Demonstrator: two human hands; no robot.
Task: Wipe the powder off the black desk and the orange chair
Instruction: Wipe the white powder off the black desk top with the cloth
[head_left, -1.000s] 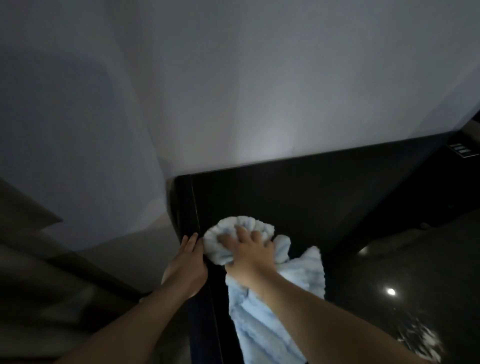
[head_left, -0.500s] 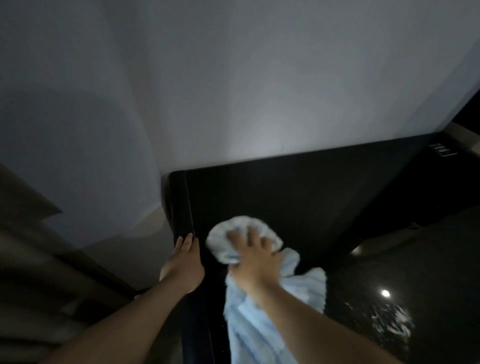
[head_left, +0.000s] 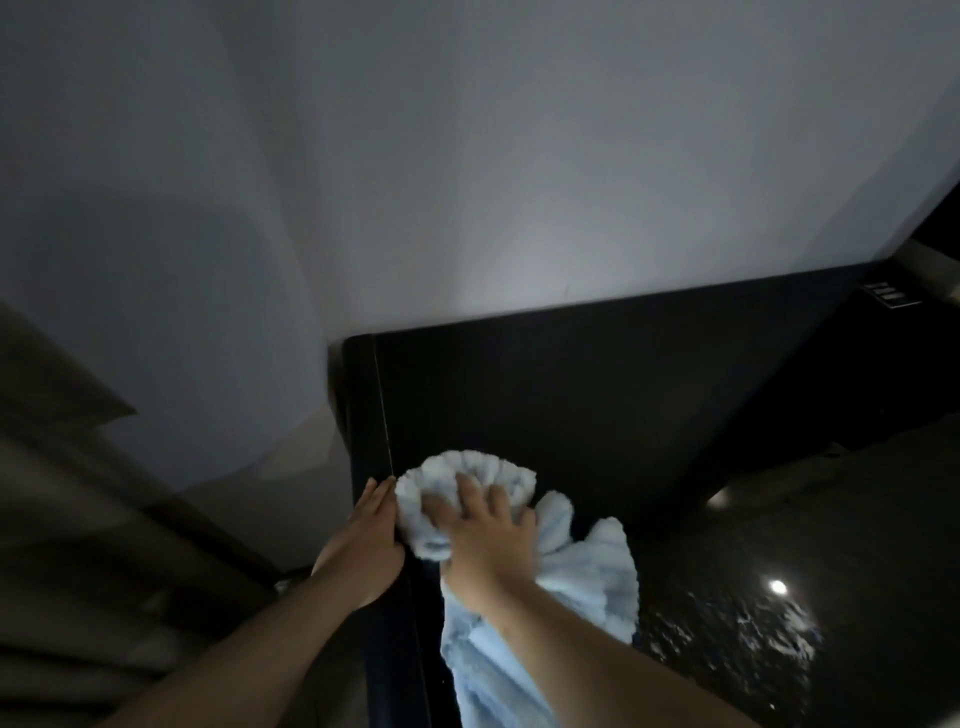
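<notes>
My right hand (head_left: 483, 535) grips a bunched light blue cloth (head_left: 587, 571) and presses it on the black desk (head_left: 597, 405), close to the desk's left edge. The cloth's tail trails back under my forearm toward me. My left hand (head_left: 363, 540) rests with straight fingers on that left edge, touching the cloth. White powder specks (head_left: 753, 634) lie on the glossy desk surface at the lower right, apart from the cloth. The orange chair is not in view.
A pale wall (head_left: 519, 156) rises behind the desk. A small socket panel (head_left: 889, 295) sits at the desk's far right corner. A ceiling light reflection (head_left: 777, 586) shines on the desk. Dim brownish floor or furniture (head_left: 104, 519) lies to the left.
My right hand slid the cloth slightly right, then back left until it touches my left hand at the edge. My left hand stayed on the desk edge.
</notes>
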